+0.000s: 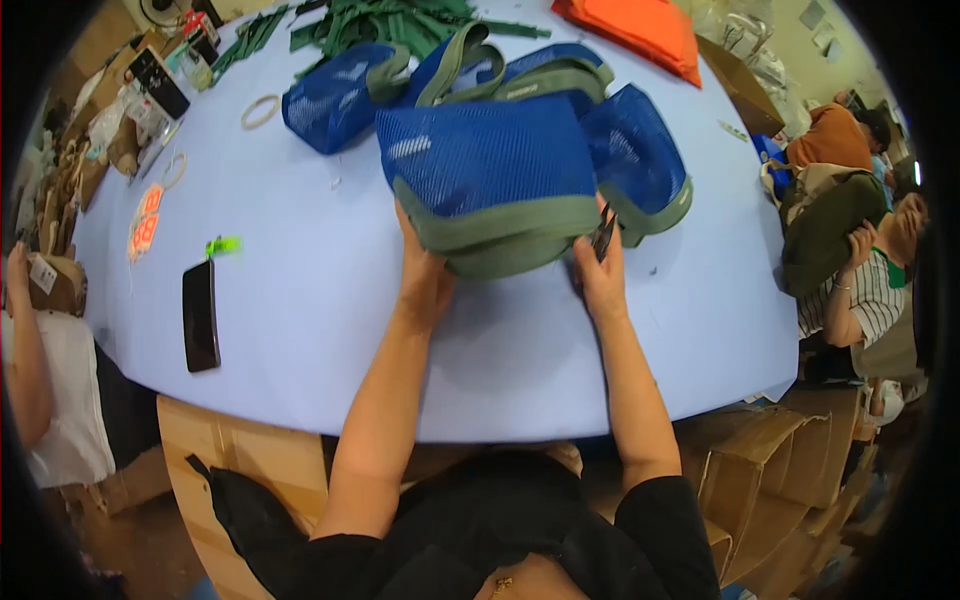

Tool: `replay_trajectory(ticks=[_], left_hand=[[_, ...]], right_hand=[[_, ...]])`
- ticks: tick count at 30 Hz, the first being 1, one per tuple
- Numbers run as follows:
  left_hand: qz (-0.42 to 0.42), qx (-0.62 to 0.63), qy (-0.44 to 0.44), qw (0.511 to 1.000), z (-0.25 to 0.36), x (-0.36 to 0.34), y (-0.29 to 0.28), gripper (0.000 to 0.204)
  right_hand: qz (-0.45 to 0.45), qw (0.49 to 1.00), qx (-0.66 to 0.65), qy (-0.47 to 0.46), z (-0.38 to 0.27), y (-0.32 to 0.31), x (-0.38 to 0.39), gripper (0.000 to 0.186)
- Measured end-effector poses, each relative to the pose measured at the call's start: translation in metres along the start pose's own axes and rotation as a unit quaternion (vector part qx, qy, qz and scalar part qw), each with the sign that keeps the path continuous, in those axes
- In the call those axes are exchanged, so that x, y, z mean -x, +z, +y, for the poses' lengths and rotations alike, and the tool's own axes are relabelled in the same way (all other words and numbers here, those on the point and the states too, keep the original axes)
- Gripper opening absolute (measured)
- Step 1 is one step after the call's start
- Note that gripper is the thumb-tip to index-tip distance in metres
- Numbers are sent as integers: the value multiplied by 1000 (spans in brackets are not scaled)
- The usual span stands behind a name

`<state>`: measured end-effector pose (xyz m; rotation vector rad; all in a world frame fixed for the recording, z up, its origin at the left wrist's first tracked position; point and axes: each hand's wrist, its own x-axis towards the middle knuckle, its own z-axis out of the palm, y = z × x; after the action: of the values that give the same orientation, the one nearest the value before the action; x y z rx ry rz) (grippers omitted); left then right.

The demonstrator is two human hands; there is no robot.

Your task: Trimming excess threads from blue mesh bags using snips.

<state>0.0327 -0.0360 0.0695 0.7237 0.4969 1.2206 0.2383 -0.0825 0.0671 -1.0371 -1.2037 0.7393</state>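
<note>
Clasping hands (428, 278) (603, 278): blue bag (500, 160), dark tool (603, 236)

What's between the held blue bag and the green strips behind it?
In the head view, more blue mesh bags with green trim lie between the held bag and the green strips.

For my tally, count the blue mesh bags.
5 visible: front bag between left hand and right hand; left bag behind-left; right bag alongside; middle bag and rear bag behind, partly covered. More may be hidden.
</note>
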Motion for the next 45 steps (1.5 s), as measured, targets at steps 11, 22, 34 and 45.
replay_trajectory(ticks=[11,22,34,45], left_hand=[[6,77,-15,997,-8,-1,-21,55],[-35,124,7,992,-6,-5,-17,54],[-19,156,21,987,-8,-4,-19,52],[-10,162,-3,987,-3,-9,-22,50]], right_hand=[[30,993,-54,99,-10,3,3,44],[65,990,-82,93,-4,-1,1,32],[-19,977,-140,159,-28,1,9,33],[-54,938,315,137,-67,-114,26,25]])
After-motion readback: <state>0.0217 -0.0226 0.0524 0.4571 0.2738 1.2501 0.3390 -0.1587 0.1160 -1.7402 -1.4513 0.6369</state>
